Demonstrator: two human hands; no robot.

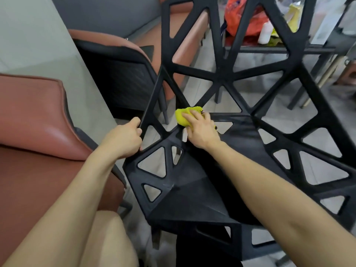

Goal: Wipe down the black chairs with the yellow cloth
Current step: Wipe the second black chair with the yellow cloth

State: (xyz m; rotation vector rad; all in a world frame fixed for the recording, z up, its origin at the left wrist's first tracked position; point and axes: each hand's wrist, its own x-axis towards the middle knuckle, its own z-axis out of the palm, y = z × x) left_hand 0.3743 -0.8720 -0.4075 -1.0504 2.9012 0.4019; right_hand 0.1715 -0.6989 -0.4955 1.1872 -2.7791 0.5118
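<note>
Head view: left hand grips the black chair by its near side rail, while right hand clutches the bunched yellow cloth against the seat-back junction; the cloth is probably soft and light, the chair stiff and best steadied by its rail.

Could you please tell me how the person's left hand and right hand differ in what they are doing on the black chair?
The left hand curls round a side bar of the black chair, whereas the right hand lies on top of the yellow cloth, fingers bent over it. The left hand sits at the chair's outer edge; the right hand sits further in, where seat meets backrest. Both are in contact with the same chair.
</note>
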